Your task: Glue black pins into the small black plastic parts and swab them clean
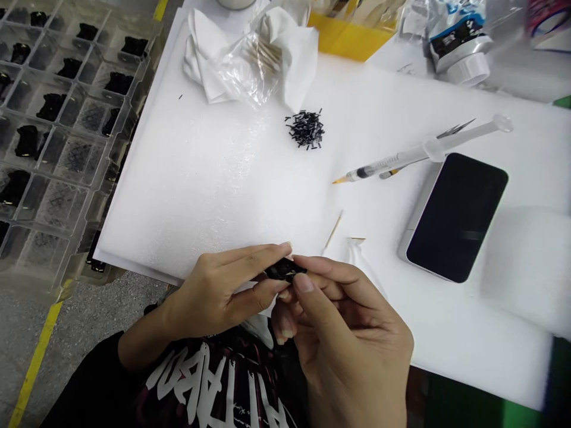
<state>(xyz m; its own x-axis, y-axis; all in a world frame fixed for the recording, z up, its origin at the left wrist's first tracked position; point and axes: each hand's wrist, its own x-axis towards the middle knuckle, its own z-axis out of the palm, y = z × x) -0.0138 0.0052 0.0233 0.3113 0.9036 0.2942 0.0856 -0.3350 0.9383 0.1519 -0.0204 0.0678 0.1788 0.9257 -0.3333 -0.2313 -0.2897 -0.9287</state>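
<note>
Between both hands, at the near edge of the white foam sheet (200, 196), is a small glossy black part (285, 270) of irregular shape. My left hand (227, 288) pinches its left side between thumb and fingers. The thumb and forefinger of my right hand (352, 327) grip its right side. Much of the part is hidden by my fingertips. Just beyond the hands lie a thin wooden stick (333, 232) and a crumpled white tissue (363, 261). Farther off sits a pile of tiny black pins (307, 129).
A clear syringe (414, 156) with an orange tip lies beside tweezers (455, 129) and a white device with a black top (459, 217). Wipes and a plastic bag (250, 65), a yellow bin (352, 32) and a white-capped bottle (466, 53) stand behind. Left is a compartment tray (66, 160) of black parts.
</note>
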